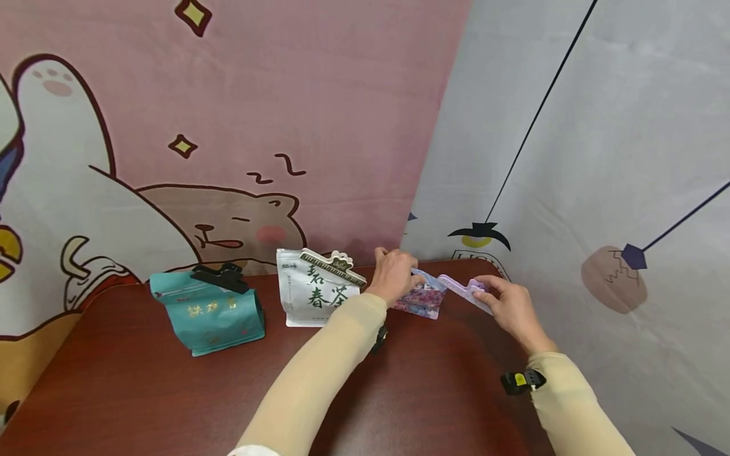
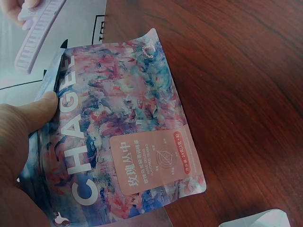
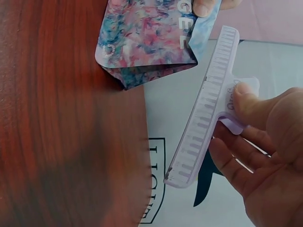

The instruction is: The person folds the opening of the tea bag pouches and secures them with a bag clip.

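Observation:
A colourful pink-and-blue tea bag pouch [image 2: 123,104] stands on the table, its top edge folded over. My left hand [image 1: 395,273] pinches that folded top, thumb on the printed front. In my right hand [image 1: 511,311] is a lilac clip [image 3: 203,109] with a piano-key pattern, its handle gripped between thumb and fingers. The clip is held apart from the pouch, just right of its folded edge in the head view. Part of the pouch is hidden behind my left hand there.
Left of my left hand stands a white tea pouch [image 1: 296,291] with a cream-coloured clip [image 1: 333,266] across its top. Farther left is a teal pouch [image 1: 219,320] with a black clip [image 1: 221,277]. A printed cloth backdrop [image 1: 342,126] rises behind the wooden table [image 1: 142,392].

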A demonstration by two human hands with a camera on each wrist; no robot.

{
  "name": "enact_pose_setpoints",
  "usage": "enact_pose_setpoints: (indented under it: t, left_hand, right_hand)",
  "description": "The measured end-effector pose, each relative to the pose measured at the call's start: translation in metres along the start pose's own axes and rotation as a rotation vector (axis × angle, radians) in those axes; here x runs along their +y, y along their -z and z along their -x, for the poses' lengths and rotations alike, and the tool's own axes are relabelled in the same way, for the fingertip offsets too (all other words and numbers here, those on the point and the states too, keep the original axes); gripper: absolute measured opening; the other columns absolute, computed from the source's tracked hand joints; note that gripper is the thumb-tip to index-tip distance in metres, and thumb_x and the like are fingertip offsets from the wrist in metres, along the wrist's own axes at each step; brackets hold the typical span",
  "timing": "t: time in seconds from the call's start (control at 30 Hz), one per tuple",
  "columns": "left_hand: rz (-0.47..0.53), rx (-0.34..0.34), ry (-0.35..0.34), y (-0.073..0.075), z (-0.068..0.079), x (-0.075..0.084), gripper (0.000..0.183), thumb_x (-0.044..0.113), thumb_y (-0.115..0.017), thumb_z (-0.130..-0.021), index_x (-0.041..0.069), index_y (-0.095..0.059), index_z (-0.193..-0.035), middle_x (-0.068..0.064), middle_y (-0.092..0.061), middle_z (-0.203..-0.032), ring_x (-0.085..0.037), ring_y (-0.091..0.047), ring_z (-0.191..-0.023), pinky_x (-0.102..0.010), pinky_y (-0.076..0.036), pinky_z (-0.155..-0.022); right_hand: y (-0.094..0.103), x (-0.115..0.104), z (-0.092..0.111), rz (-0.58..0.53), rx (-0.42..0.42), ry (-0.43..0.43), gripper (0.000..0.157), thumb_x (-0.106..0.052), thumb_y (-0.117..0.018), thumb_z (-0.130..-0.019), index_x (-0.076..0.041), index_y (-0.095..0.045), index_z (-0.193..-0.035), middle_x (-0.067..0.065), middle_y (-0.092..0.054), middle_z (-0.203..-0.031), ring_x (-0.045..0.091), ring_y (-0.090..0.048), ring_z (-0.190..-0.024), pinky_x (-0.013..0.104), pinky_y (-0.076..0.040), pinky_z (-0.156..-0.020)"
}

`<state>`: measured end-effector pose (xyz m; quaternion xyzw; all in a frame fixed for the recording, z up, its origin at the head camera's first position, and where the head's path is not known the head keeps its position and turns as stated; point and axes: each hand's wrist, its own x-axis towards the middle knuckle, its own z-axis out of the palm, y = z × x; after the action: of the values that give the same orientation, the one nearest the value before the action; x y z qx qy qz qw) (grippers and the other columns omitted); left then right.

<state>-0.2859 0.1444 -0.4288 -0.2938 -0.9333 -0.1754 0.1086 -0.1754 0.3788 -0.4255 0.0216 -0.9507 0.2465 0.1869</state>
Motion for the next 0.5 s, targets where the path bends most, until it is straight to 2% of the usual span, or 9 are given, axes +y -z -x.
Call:
enact_pose_setpoints:
  t: [0.2,0.33,0.5]
  left_hand:
    - [-0.009,-0.015,-0.001,-0.001,0.0,0.0,0.029,0.049,-0.076,-0.091,0.021,-0.08,-0.098,0.007,-0.074,-0.095,-0.014,-0.064,-0.091,-0.044,-0.031,-0.093]
    - [-0.003,-0.006,-0.005,-0.002,0.0,0.0,0.028,0.049,-0.076,-0.091,0.021,-0.078,-0.092,0.008,-0.073,-0.089,-0.014,-0.064,-0.089,-0.043,-0.03,-0.091]
    - [-0.007,0.012,-0.016,-0.003,0.001,-0.001,0.028,0.049,-0.077,-0.09,0.021,-0.08,-0.094,0.007,-0.074,-0.09,-0.015,-0.065,-0.09,-0.044,-0.031,-0.091]
  right_hand:
    - [0.0,-0.004,-0.005,0.003,-0.003,0.0,0.025,-0.007,-0.079,-0.09,-0.004,-0.074,-0.115,0.018,-0.076,-0.1,0.032,-0.066,-0.082,0.048,-0.051,-0.076]
    - [0.0,-0.009,-0.008,0.003,-0.001,-0.018,0.024,-0.007,-0.078,-0.09,-0.004,-0.075,-0.114,0.018,-0.076,-0.1,0.03,-0.065,-0.079,0.046,-0.05,-0.073]
    - [-0.003,-0.012,-0.012,0.003,0.024,-0.034,0.02,-0.008,-0.079,-0.09,-0.005,-0.076,-0.11,0.017,-0.076,-0.095,0.028,-0.062,-0.075,0.041,-0.048,-0.069]
